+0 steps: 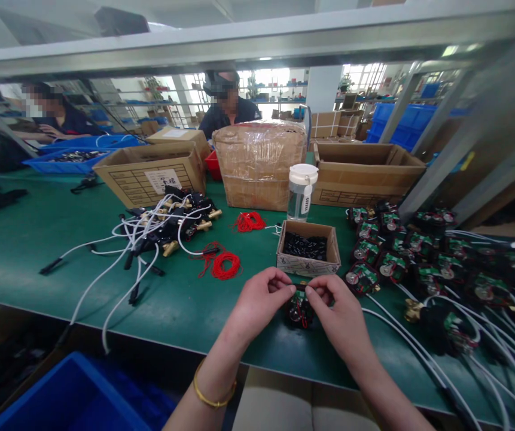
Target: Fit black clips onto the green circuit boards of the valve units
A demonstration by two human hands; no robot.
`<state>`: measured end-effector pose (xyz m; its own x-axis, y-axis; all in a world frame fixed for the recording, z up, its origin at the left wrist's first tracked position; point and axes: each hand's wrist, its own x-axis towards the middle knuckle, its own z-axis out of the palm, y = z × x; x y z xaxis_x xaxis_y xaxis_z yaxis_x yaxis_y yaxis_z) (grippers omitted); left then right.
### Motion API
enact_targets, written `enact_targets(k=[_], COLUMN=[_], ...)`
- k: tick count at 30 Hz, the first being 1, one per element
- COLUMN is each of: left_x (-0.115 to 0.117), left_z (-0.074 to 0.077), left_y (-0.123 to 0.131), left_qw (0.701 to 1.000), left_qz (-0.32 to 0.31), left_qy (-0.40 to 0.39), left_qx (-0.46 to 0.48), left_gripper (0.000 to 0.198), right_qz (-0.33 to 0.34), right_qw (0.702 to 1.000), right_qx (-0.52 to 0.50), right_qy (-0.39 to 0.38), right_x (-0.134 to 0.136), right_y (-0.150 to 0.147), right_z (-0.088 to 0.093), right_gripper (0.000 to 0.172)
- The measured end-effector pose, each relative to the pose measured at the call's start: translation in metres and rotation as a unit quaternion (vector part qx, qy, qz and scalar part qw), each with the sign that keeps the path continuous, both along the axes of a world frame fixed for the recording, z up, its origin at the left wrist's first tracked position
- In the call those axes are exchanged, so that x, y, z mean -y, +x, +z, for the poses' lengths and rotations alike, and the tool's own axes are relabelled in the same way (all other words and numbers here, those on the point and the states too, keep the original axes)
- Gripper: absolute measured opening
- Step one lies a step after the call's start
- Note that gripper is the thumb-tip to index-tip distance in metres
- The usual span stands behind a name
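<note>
My left hand (264, 299) and my right hand (335, 308) meet over the green bench, each with thumb and fingers pinched. Between the fingertips lies a small black part (301, 287), gripped at both ends. Just below it sits a black housing (299, 314) with a green circuit board and red wires, partly covered by my fingers. A small carton (308, 263) full of little black parts stands right behind my hands. To the left lies a coil of red wire (225, 265).
Black units with brass fittings and white cables (167, 221) are piled at left. Several open circuit-board units (392, 265) crowd the right. A clear bottle (301, 191) and cardboard boxes (261, 173) stand behind. A blue bin (73, 395) is below the edge. Two people work beyond.
</note>
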<state>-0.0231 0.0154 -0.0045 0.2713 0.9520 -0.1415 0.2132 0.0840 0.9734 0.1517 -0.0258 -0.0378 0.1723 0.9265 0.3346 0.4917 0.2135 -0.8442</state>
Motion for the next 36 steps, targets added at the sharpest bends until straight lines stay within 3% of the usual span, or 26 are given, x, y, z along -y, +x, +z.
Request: enact_targets(k=[13, 21, 28, 36], left_x=[0.001, 0.004, 0.015, 0.034], left_z=[-0.002, -0.015, -0.022, -0.032], left_y=[0.004, 0.003, 0.000, -0.011], left_qw=[1.000, 0.999, 0.997, 0.996], left_qz=[0.007, 0.012, 0.021, -0.003], left_qy=[0.014, 0.033, 0.041, 0.005], left_qx=[0.002, 0.039, 0.060, 0.093], left_gripper=[0.013, 0.014, 0.013, 0.045], right_qz=[0.014, 0.045, 0.068, 0.102], right_qw=[0.999, 0.996, 0.996, 0.992], right_qx=[-0.025, -0.054, -0.052, -0.042], right_qy=[-0.026, -0.057, -0.040, -0.054], right_x=[0.001, 0.003, 0.014, 0.029], right_y=[0.002, 0.009, 0.014, 0.016], right_z=[0.005, 0.001, -0.007, -0.018], right_gripper=[0.023, 0.026, 0.026, 0.041])
